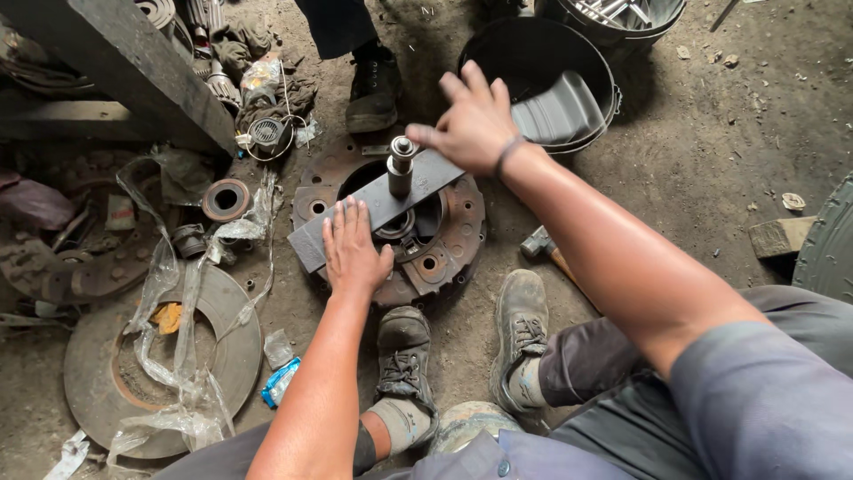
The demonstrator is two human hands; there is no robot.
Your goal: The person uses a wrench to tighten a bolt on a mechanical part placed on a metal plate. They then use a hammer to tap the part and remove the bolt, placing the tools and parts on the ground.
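Note:
A rusty round clutch cover (444,253) lies flat on the dirt floor between my feet. A dark flat metal bar (378,206) lies across it, with an upright steel shaft (401,165) standing through the bar's middle. My left hand (352,252) rests palm down on the bar's near left end, fingers spread. My right hand (471,120) hovers over the bar's far right end, fingers spread, its thumb close to the shaft; whether it touches the bar I cannot tell.
A hammer (542,246) lies right of the cover by my shoe. A black bucket (542,76) stands behind. A large rusty disc (164,356) with plastic wrap lies at left, with a bearing ring (226,199). Another person's shoe (373,89) is beyond.

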